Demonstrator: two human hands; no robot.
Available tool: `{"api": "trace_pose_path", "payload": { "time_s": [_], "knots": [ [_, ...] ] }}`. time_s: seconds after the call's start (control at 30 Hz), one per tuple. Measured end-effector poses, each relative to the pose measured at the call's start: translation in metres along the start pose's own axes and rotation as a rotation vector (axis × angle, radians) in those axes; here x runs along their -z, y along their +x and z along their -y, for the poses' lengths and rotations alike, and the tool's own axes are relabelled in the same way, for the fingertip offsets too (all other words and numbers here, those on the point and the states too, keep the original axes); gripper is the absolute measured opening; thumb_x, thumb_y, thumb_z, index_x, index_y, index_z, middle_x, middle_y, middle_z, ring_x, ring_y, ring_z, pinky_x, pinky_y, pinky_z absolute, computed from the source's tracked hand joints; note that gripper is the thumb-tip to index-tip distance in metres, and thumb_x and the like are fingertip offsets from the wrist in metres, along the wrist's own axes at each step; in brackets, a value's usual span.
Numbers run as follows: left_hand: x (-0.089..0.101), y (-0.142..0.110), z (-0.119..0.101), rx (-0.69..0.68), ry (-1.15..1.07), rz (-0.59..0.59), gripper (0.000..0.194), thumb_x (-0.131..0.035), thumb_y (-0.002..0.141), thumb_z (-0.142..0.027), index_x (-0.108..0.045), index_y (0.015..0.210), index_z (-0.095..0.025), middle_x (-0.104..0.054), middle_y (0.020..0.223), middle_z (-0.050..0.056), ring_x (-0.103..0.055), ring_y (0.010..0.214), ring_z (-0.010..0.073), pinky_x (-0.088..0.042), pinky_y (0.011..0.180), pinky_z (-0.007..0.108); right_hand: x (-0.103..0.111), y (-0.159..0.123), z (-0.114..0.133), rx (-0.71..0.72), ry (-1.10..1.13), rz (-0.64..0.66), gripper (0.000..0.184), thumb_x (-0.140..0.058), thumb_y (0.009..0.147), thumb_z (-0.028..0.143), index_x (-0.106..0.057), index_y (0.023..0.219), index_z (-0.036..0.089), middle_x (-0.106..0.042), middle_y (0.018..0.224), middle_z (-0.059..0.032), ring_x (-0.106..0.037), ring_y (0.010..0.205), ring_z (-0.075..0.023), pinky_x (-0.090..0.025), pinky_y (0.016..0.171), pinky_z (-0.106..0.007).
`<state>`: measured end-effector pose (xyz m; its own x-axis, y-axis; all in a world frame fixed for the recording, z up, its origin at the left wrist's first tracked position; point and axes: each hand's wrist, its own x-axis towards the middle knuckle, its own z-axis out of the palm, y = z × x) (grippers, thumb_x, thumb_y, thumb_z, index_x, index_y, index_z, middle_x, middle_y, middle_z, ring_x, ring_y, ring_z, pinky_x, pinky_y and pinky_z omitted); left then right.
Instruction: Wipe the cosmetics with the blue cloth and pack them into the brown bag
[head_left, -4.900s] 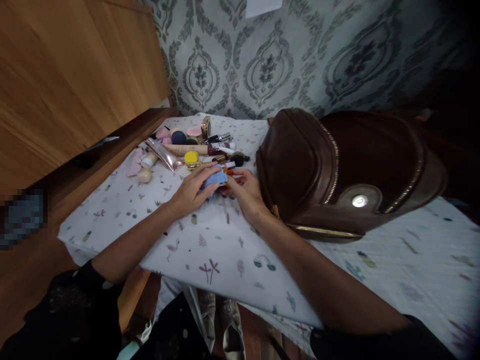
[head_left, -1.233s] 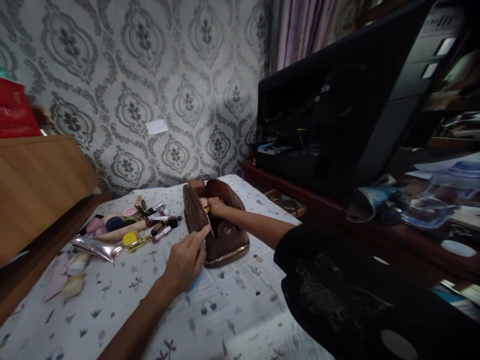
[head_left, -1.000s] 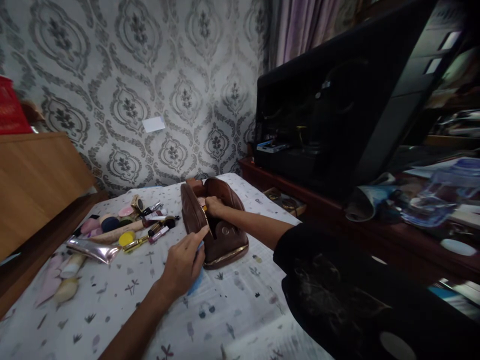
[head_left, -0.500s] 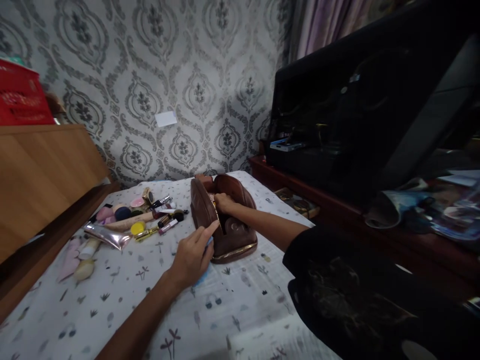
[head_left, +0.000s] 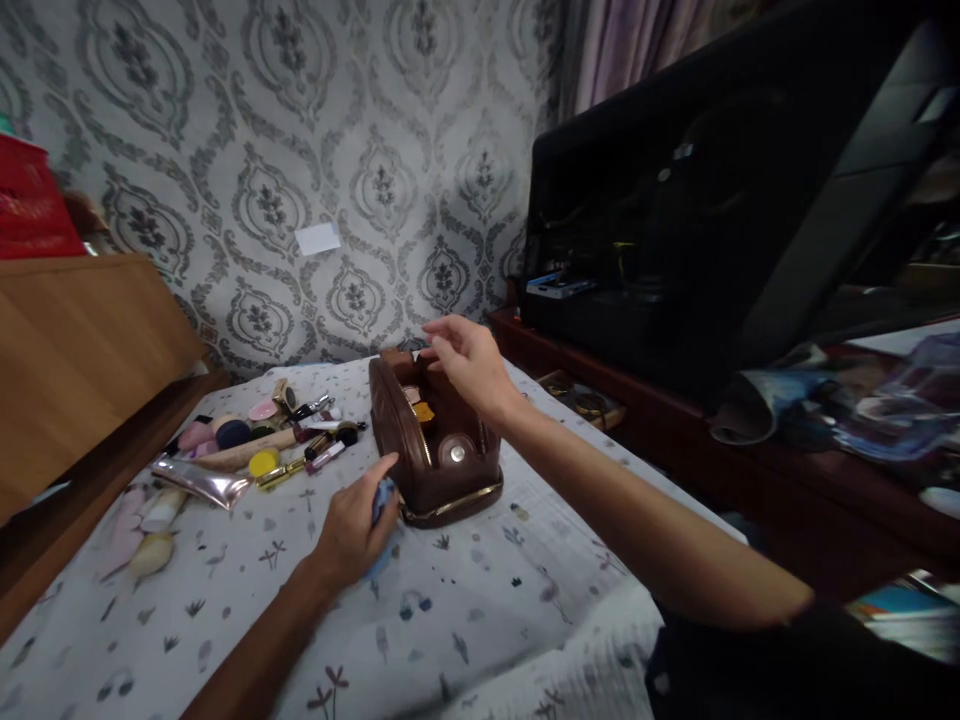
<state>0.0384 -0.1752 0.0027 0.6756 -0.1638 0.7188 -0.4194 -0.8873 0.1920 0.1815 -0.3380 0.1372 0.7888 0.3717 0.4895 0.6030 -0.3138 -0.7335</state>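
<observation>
A brown leather cosmetic bag (head_left: 450, 497) stands unzipped on the patterned white cloth, its gold zipper parted. Inside it I see a small orange-yellow item (head_left: 424, 412) and a pale one beside it, both too small to name. My left hand (head_left: 352, 530) is closed around a crumpled blue cloth (head_left: 384, 497), beside the bag's near left corner. Above the bag's opening is my right hand (head_left: 472, 368), its fingers apart and slightly bent, with nothing visible in them. Part of the bag's far right side is hidden behind that hand and forearm.
Left of the bag lies a pile of makeup: a shiny pink tube (head_left: 202, 482), a yellow round item (head_left: 264, 462), a pale sponge (head_left: 150, 555) and several more. A wooden headboard (head_left: 97, 340) borders the left. A black television (head_left: 675, 230) stands on a dark red cabinet at right.
My right hand has come up out of the bag and is now above it. My left hand has drawn slightly back from the bag's edge, still with the blue cloth.
</observation>
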Motion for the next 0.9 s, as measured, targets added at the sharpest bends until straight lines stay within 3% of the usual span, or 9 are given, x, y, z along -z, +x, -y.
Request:
{"api": "trace_pose_path", "payload": {
  "time_s": [0.13, 0.23, 0.3, 0.43, 0.57, 0.7, 0.8, 0.9],
  "knots": [
    [0.000, 0.001, 0.013, 0.170, -0.043, -0.015, 0.032, -0.046, 0.097, -0.027, -0.053, 0.127, -0.018, -0.073, 0.105, 0.007, -0.071, 0.089, 0.0172, -0.056, 0.081, 0.029, -0.008, -0.062, 0.007, 0.288, 0.178, -0.088, 0.024, -0.042, 0.098, 0.023, -0.062, 0.111, 0.018, -0.069, 0.103, -0.0053, -0.066, 0.095, -0.0163, -0.052, 0.086, -0.026],
    [0.001, 0.003, 0.025, 0.280, -0.090, -0.050, 0.028, -0.047, 0.094, -0.034, -0.061, 0.112, -0.018, -0.073, 0.103, 0.009, -0.069, 0.092, 0.0216, -0.055, 0.083, 0.034, -0.035, -0.101, 0.005, 0.551, 0.244, 0.107, 0.023, -0.042, 0.097, 0.019, -0.063, 0.105, 0.020, -0.069, 0.096, -0.0070, -0.065, 0.089, -0.0177, -0.052, 0.084, -0.028],
    [0.003, 0.004, 0.033, 0.391, -0.096, -0.078, 0.029, -0.048, 0.092, -0.038, -0.063, 0.106, -0.018, -0.073, 0.098, 0.007, -0.068, 0.088, 0.0222, -0.054, 0.080, 0.035, -0.057, -0.116, 0.001, 0.603, 0.253, 0.221, 0.022, -0.042, 0.097, 0.019, -0.063, 0.104, 0.020, -0.069, 0.092, -0.0078, -0.065, 0.087, -0.0194, -0.052, 0.082, -0.030],
    [0.012, 0.007, 0.048, 0.600, -0.087, -0.129, 0.031, -0.048, 0.088, -0.044, -0.063, 0.099, -0.019, -0.065, 0.075, 0.000, -0.059, 0.065, 0.0172, -0.048, 0.062, 0.028, -0.101, -0.119, -0.007, 0.455, 0.291, 0.319, 0.023, -0.046, 0.093, 0.018, -0.063, 0.108, 0.020, -0.069, 0.089, -0.0054, -0.064, 0.078, -0.0174, -0.051, 0.075, -0.027],
    [0.024, 0.006, 0.071, 0.662, -0.022, -0.200, 0.033, -0.048, 0.085, -0.045, -0.064, 0.097, -0.019, -0.064, 0.076, 0.001, -0.058, 0.071, 0.0186, -0.046, 0.065, 0.028, -0.143, -0.104, -0.010, 0.113, 0.347, 0.403, 0.022, -0.053, 0.086, 0.014, -0.065, 0.102, 0.021, -0.063, 0.071, 0.0026, -0.059, 0.062, -0.0131, -0.046, 0.062, -0.022],
    [0.037, -0.002, 0.107, 0.702, 0.041, -0.245, 0.036, -0.046, 0.087, -0.046, -0.063, 0.101, -0.017, -0.063, 0.075, 0.001, -0.058, 0.069, 0.0181, -0.046, 0.064, 0.027, -0.177, -0.094, -0.024, -0.201, 0.510, 0.449, 0.023, -0.051, 0.083, 0.008, -0.062, 0.100, 0.019, -0.057, 0.064, 0.0051, -0.059, 0.056, -0.0108, -0.042, 0.053, -0.017],
    [0.048, -0.006, 0.133, 0.774, 0.129, -0.226, 0.039, -0.041, 0.089, -0.044, -0.060, 0.106, -0.014, -0.061, 0.071, 0.000, -0.058, 0.063, 0.0172, -0.046, 0.058, 0.025, -0.189, -0.096, -0.039, -0.264, 0.566, 0.438, 0.023, -0.048, 0.084, 0.008, -0.060, 0.101, 0.018, -0.056, 0.065, 0.0051, -0.057, 0.056, -0.0106, -0.040, 0.049, -0.017],
    [0.057, -0.002, 0.154, 0.792, 0.373, -0.064, 0.038, -0.033, 0.093, -0.035, -0.057, 0.111, -0.013, -0.064, 0.077, 0.002, -0.061, 0.069, 0.0176, -0.049, 0.063, 0.025, -0.191, -0.100, -0.047, -0.233, 0.592, 0.462, 0.022, -0.046, 0.086, 0.009, -0.058, 0.103, 0.018, -0.056, 0.066, 0.0053, -0.057, 0.056, -0.0101, -0.040, 0.050, -0.017]
  ]
}}
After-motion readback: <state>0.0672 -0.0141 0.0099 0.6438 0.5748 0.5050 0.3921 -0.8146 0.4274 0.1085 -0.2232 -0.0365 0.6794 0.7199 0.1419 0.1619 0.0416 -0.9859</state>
